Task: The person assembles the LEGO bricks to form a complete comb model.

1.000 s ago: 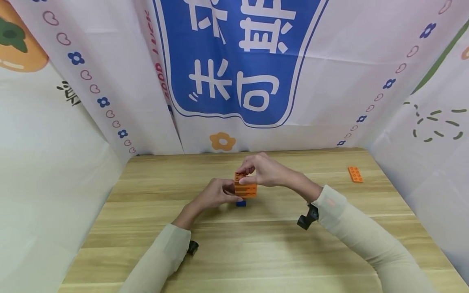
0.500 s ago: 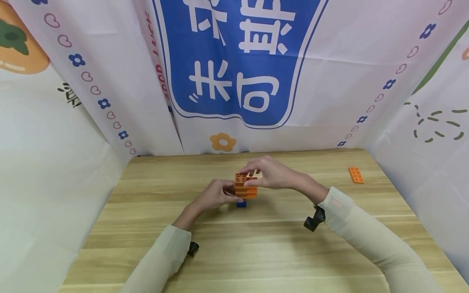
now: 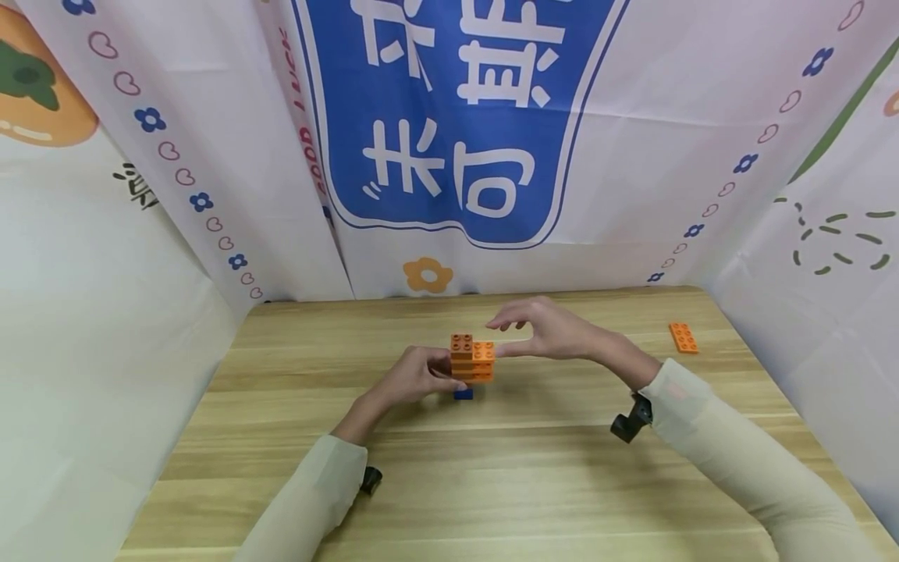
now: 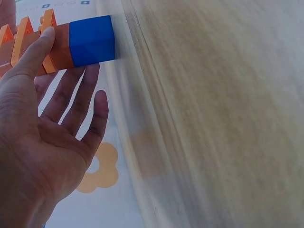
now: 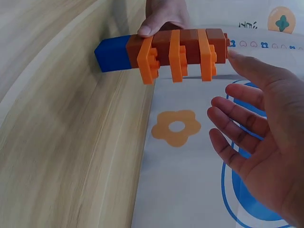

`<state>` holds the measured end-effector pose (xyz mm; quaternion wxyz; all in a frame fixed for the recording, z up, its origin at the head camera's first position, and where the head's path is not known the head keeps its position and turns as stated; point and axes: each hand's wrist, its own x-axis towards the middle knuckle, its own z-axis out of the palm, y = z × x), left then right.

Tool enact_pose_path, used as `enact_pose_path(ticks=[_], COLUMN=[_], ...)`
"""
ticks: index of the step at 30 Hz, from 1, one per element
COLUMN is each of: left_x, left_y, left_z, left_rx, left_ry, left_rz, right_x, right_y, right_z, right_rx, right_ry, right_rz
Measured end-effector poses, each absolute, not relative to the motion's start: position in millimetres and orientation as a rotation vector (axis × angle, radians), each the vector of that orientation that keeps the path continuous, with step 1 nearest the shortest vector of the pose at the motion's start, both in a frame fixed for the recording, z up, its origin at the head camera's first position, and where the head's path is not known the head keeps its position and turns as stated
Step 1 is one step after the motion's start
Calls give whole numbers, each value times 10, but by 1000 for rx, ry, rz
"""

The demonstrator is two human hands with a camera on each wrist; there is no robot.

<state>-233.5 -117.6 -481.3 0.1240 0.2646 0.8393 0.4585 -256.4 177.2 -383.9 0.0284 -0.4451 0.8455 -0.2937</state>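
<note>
A tower of toy building bricks stands upright on the table. Its base is a blue brick (image 5: 113,53). Above that, brown bricks (image 3: 461,343) alternate with three flat orange plates (image 5: 178,56) whose studded ends jut out to the right. Low on the tower, just above the blue brick, my left hand (image 3: 414,375) pinches it between thumb and fingers; the left wrist view shows the thumb (image 4: 46,35) on the near side. My right hand (image 3: 551,329) is to the right of the tower's top, fingers spread and holding nothing. Its thumb is close to the tower; contact cannot be told.
A loose orange plate (image 3: 684,338) with studs lies on the wooden table (image 3: 534,484) toward the back right. Printed cloth (image 3: 618,195) hangs behind the table and along both sides.
My right hand has let go of the brown top brick and drawn away to the right, its fingers spreading. My left hand keeps its hold on the tower.
</note>
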Motion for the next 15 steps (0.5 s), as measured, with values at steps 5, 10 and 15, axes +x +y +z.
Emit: enact_pose_path(ticks=[5,10,15], left_x=[-2342,-2336,-2332], left_y=[-1182,-1184,-1191], left_z=[-4832,-4849,-4849], left_rx=[760,756,775], left_ry=[2458,2461,2456], left_rz=[1324,1319,1330], right_x=[-2568,-2572,-2584], right_y=[1892,2040,2201], right_z=[-3846,-3873,-3895], right_rx=[-1368,-1364,-1356], right_ry=[2599,2625,2654], right_rz=[-898,-844,-837])
